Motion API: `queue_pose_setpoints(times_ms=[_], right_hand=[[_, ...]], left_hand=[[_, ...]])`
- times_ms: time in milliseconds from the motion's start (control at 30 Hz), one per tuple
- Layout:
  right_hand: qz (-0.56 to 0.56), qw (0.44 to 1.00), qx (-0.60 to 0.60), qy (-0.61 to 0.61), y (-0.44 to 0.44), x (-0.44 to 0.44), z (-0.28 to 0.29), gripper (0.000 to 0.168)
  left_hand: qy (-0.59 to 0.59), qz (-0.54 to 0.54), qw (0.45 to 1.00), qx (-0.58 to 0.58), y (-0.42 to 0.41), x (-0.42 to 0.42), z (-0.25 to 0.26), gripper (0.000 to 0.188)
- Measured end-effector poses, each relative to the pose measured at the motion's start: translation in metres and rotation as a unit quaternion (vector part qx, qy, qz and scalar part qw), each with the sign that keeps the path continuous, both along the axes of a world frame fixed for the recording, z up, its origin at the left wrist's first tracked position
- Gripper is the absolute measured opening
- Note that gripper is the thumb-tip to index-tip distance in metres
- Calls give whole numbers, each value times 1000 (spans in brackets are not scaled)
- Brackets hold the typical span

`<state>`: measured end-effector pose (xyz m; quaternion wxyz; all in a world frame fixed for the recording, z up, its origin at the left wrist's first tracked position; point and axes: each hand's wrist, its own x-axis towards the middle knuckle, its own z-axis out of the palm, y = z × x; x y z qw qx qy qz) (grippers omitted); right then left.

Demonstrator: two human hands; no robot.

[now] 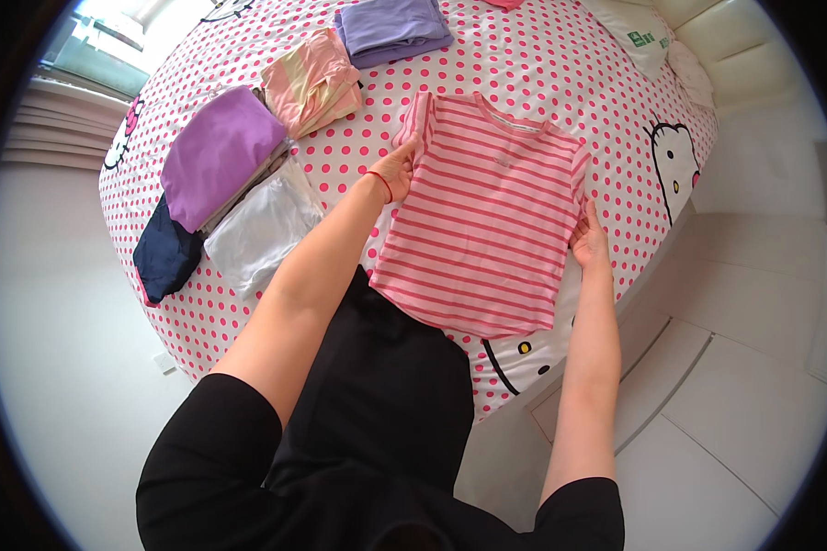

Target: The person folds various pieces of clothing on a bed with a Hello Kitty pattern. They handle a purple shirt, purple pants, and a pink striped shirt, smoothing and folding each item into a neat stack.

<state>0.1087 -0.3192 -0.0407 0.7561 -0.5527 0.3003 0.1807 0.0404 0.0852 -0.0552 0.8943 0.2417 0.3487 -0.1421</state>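
Observation:
A pink T-shirt with red stripes [482,227] lies spread out flat on the bed, front side up, its neckline pointing away from me. My left hand [393,171] grips its left side just below the sleeve, thumb on top; a red cord circles that wrist. On the opposite side, my right hand [590,237] holds the shirt's edge under the right sleeve, with some fingers hidden beneath the fabric. The hem reaches close to my black clothing [386,386].
Polka-dot bedding [338,162] covers the bed. To the left lie a purple folded garment [224,158], a white one [265,224] and a navy one [167,251]. Farther back are a peach garment [313,82] and a lavender stack [393,31]. A pillow [627,34] rests by the headboard [737,55].

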Motion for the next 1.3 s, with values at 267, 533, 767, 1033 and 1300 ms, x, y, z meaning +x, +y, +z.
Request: queue_pose_setpoints(times_ms=[267, 533, 767, 1033, 1300], right_hand=[[-140, 963, 204, -105, -14, -2, -11, 31], [-2, 991, 136, 19, -58, 30, -6, 27], [55, 896, -404, -176, -67, 29, -32, 28], [33, 917, -391, -78, -58, 29, -20, 39], [-53, 863, -465, -191, -24, 50, -18, 44]], left_hand=[[-90, 181, 979, -22, 21, 2, -11, 54], [12, 23, 991, 128, 48, 7, 5, 46], [-26, 0, 919, 393, 43, 14, -9, 42], [-204, -90, 395, 891, -23, -6, 10, 60], [-146, -266, 351, 886, -23, -3, -12, 64]])
